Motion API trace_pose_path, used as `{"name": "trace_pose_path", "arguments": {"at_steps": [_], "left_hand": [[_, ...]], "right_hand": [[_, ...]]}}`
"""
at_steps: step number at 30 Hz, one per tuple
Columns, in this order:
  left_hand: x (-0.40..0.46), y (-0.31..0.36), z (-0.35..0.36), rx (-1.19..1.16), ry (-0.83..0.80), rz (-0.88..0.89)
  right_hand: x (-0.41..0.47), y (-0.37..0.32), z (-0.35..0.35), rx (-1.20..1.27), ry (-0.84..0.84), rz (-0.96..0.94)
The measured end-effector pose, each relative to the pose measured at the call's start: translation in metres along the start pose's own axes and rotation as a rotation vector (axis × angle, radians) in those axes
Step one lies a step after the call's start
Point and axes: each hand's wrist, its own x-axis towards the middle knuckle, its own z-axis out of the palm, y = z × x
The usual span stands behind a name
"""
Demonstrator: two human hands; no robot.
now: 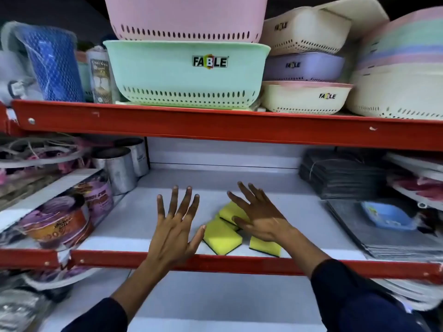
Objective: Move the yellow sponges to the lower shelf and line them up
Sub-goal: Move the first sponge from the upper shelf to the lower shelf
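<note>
I have both hands over the white shelf (299, 212), the one between the two red rails. My left hand (175, 233) is held flat with its fingers (182, 202) spread apart, gripping nothing; its thumb tip sits just beside the nearest yellow sponge (221, 237), and I cannot tell whether it touches. My right hand (259, 219) is also spread, fingers apart and holding nothing, palm down over the sponge pile.

I can make out three yellow sponges with dark undersides. They lie loose and askew on the white shelf, close to the front red rail (239, 262). The nearest one sits angled left of my right hand. A second (230, 210) lies behind it, overlapping its far edge and partly covered by my right hand. A third (265, 246) pokes out under my right wrist, closest to the rail.

Left of the sponges on the same shelf stand metal tins (119, 168) and a purple printed box (72, 212). To their right is a stack of dark flat packs (342, 176). Above the upper red rail (215, 128), a mint green basket (189, 73) marked FABLE sits under a pink basket (187, 17).
</note>
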Motion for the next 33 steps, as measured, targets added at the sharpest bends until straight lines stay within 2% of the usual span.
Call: {"name": "trace_pose_path", "arguments": {"at_steps": [4,8,11,15,20,28,30,33], "left_hand": [[-0.002,-0.006,0.011,-0.055,-0.049,-0.086],[-0.003,-0.008,0.015,-0.068,-0.060,-0.087],[-0.004,-0.008,0.018,-0.092,-0.069,-0.106],[-0.005,-0.010,0.020,-0.128,-0.071,-0.113],[-0.004,-0.010,0.021,-0.158,-0.074,-0.136],[-0.004,-0.010,0.021,-0.221,-0.107,-0.163],[-0.004,-0.010,0.021,-0.232,-0.112,-0.176],[-0.004,-0.011,0.023,-0.237,-0.117,-0.193]], "right_hand": [[0.009,-0.005,0.005,0.122,-0.168,0.091],[0.012,-0.002,0.007,0.115,-0.186,0.079],[0.010,-0.005,0.007,0.116,-0.091,0.098],[-0.006,-0.020,-0.004,0.036,0.165,0.095],[-0.041,-0.051,-0.015,0.155,0.394,0.134],[-0.102,-0.091,0.038,0.233,0.508,-0.101],[-0.115,-0.099,0.069,0.222,0.484,-0.212],[-0.130,-0.111,0.129,0.270,0.260,-0.262]]}}
